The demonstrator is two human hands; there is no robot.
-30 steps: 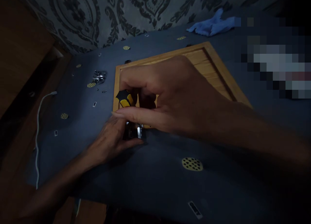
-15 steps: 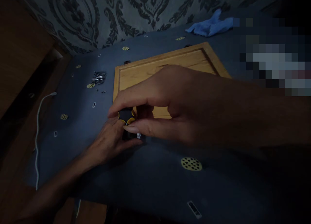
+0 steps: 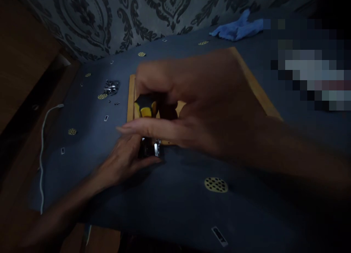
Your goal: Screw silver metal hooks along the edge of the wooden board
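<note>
Gripping right hand (image 3: 197,95): closed around yellow-black handle (image 3: 146,109); could slip if tilted.
Left hand (image 3: 126,154): by metal fitting (image 3: 157,149), clamping unclear; could get jabbed.

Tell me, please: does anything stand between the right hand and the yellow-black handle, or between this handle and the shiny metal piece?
Nothing visible separates the right hand from the yellow-black handle, which it grips. Between the handle and the shiny metal piece, its thumb crosses the view, hiding what lies behind.

Head-worn view, facing forward, tilted down
</note>
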